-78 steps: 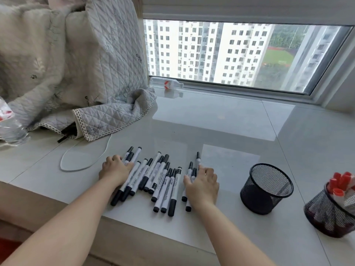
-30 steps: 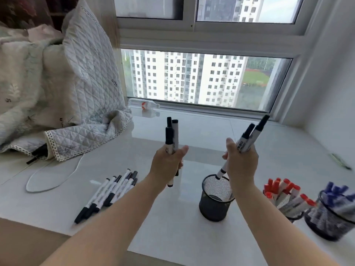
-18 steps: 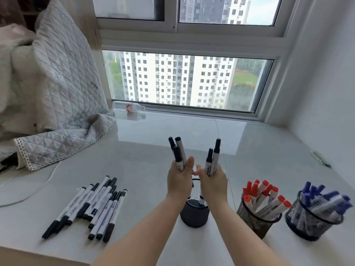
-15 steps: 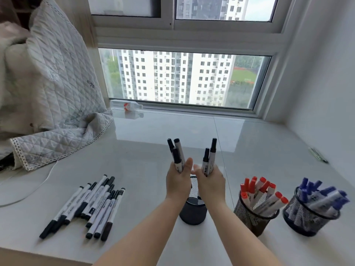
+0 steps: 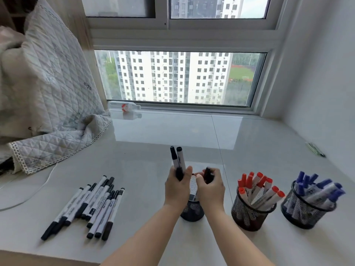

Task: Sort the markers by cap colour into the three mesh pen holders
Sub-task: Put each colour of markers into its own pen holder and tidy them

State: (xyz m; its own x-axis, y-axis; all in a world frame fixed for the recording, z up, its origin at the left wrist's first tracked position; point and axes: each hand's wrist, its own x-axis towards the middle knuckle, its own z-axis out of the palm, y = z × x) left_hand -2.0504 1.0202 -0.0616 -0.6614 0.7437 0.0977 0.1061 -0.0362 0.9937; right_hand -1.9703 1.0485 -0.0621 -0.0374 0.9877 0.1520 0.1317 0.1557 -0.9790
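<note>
Right hand (image 5: 210, 186) has dropped, pinching black-capped markers (image 5: 208, 174) into black mesh holder (image 5: 192, 210) | left hand (image 5: 177, 186) grips three upright | step: black batch | next: table pile (image 5: 90, 206), 9 o'clock

Left hand (image 5: 177, 186) and right hand (image 5: 210, 186) side by side, fingers curled.

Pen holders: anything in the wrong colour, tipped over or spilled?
Nothing stands out. The red holder and blue holder stand upright, colours unmixed; remaining black markers lie loose on the sill.
</note>
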